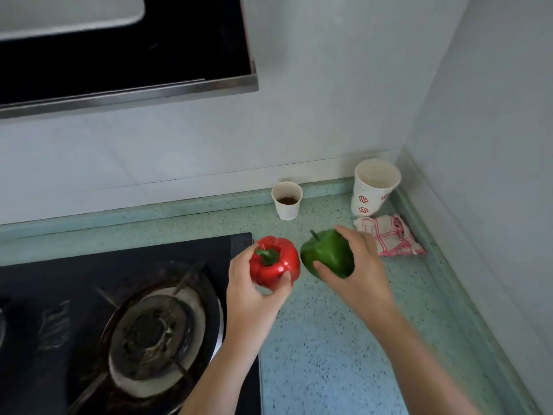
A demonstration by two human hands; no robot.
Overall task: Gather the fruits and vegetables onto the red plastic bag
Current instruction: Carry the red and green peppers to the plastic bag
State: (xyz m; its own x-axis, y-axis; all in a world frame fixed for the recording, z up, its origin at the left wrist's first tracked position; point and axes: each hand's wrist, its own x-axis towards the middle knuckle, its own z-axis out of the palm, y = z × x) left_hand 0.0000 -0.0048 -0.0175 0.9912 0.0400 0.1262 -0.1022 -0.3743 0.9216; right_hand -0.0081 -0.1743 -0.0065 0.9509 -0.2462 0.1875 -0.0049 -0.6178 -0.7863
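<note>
My left hand [253, 290] grips a red bell pepper [276, 265] with a green stem, held above the right edge of the stove. My right hand [357, 269] grips a green bell pepper [327, 254] just to the right of the red one, over the green speckled counter [323, 348]. The two peppers are close together, almost touching. No red plastic bag is in view.
A black gas stove [89, 295] with a burner [149, 333] fills the lower left. Against the back wall stand a small paper cup [286, 205] and a larger patterned paper cup [374, 187]. A pink checked cloth [392, 235] lies in the corner. A range hood [125, 55] hangs above.
</note>
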